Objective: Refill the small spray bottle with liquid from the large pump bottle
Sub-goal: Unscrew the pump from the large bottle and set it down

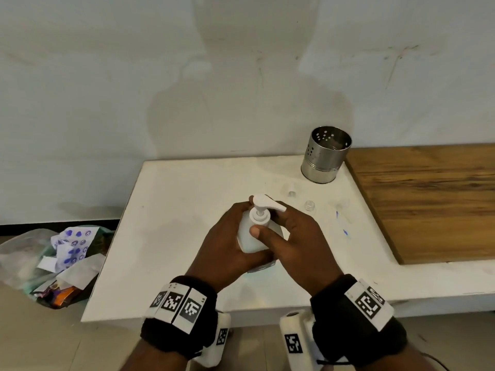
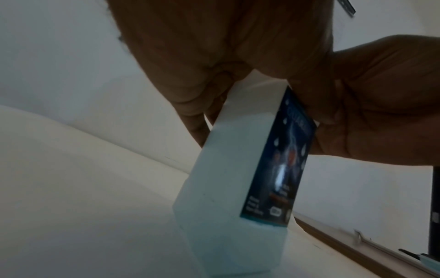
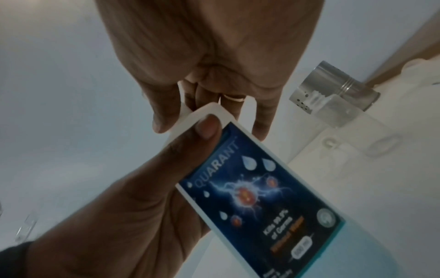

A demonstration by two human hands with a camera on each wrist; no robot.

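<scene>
The large white pump bottle (image 1: 250, 238) with a blue label (image 3: 262, 197) has its base on the white table (image 1: 171, 236) and leans slightly in the left wrist view (image 2: 226, 178). My left hand (image 1: 241, 226) grips its body, thumb on the label's top edge. My right hand (image 1: 269, 222) curls round the pump neck, thumb on the collar and fingers behind the white pump head (image 1: 265, 203). The small clear spray bottle (image 1: 310, 205) stands uncapped to the right, beyond my right hand and apart from it; the right wrist view shows it (image 3: 326, 109) too.
A small clear cap (image 1: 291, 193) lies behind the pump bottle. A perforated steel holder (image 1: 325, 155) stands at the table's back right, next to a wooden surface (image 1: 428, 204). A bag of rubbish (image 1: 61, 266) lies on the floor to the left.
</scene>
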